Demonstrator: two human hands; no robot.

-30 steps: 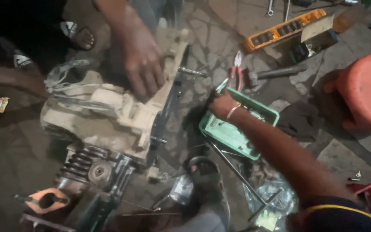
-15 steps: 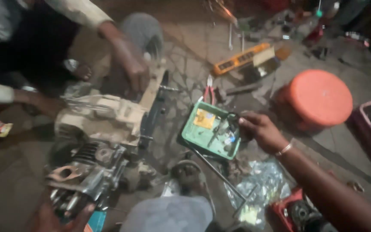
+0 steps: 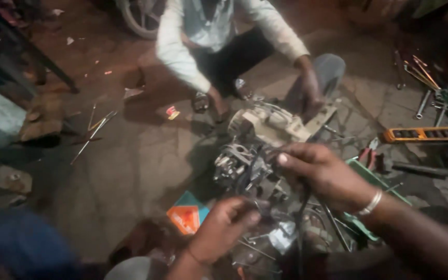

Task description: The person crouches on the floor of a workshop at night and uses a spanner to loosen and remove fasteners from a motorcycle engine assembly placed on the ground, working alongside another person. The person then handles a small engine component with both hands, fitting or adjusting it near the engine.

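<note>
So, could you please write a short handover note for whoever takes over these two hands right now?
Right hand: fingers curled on a dark cable at the engine block, grip too blurred to confirm.
Left hand: low, fingertips pinching something small, too blurred to name.
Green tray sits under the right wrist; orange box lies left of the left hand.
Opposite, a co-worker's hand rests on the pale engine casing.
Engine is open on the floor; reassembly not done.

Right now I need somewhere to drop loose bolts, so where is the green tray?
In the head view the green tray lies on the ground at right, just behind the right hand, beside the engine.
</note>
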